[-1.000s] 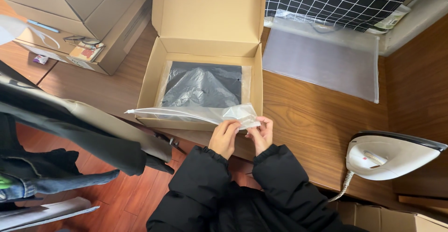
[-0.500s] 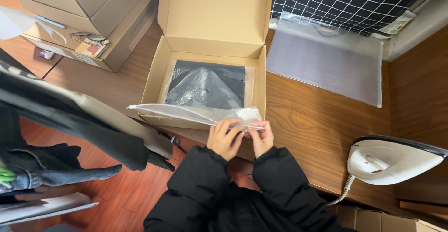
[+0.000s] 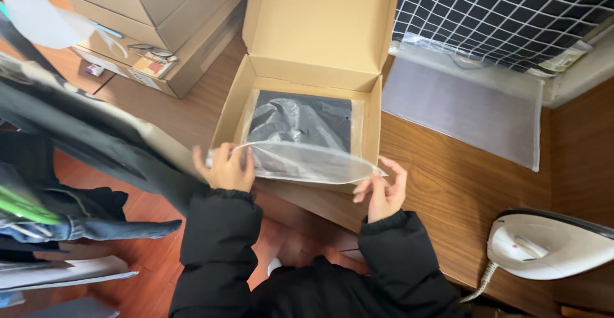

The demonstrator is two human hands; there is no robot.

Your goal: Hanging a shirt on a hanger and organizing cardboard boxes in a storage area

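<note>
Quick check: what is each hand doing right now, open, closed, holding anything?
Left hand: closed on the left end of the clear bag.
Right hand: fingertips pinch the bag's right end, other fingers loose.

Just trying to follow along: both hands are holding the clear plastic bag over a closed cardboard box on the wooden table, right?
Not quite: the cardboard box is open, its lid flap standing up, as the head view shows. The rest holds: the left hand and right hand hold the clear plastic bag over it, on the wooden table.
</note>
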